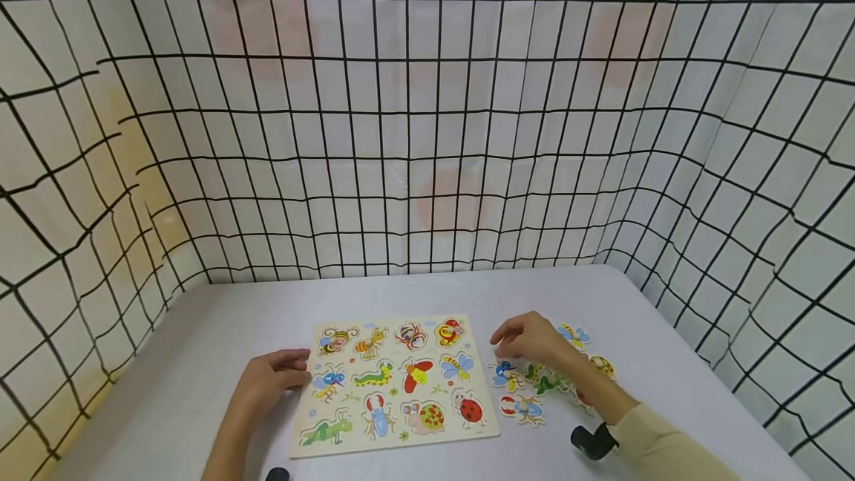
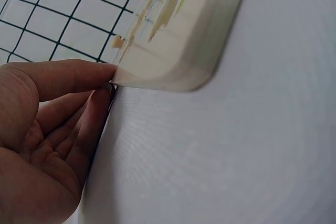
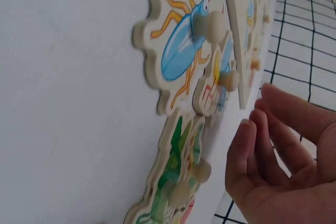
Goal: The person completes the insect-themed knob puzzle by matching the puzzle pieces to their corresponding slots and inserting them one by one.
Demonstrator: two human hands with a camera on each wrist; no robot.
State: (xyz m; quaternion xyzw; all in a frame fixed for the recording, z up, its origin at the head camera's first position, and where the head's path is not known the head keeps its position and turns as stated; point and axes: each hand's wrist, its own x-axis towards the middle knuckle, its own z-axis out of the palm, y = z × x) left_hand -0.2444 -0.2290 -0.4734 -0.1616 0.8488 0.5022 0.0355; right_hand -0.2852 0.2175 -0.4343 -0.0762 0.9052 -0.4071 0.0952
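A pale wooden puzzle board [image 1: 394,384] printed with insects lies flat on the table. At its left edge is my left hand [image 1: 267,384], its thumb and finger touching the edge; the left wrist view shows the fingertips by the board's rounded corner. My right hand [image 1: 531,338] hovers just right of the board with loosely bent fingers and nothing between thumb and fingertips. Below it lie loose knobbed pieces: a blue insect piece [image 1: 507,375], a green insect piece [image 1: 544,378] and a blue stag beetle piece [image 3: 181,43] with red pincers.
A blue-winged piece [image 1: 574,335] and a spotted piece [image 1: 603,366] lie beyond the right forearm, which partly covers the pile. Black cylindrical devices [image 1: 593,442] sit by the wrists. White walls [image 1: 414,132] with a black grid surround the table [image 1: 254,318].
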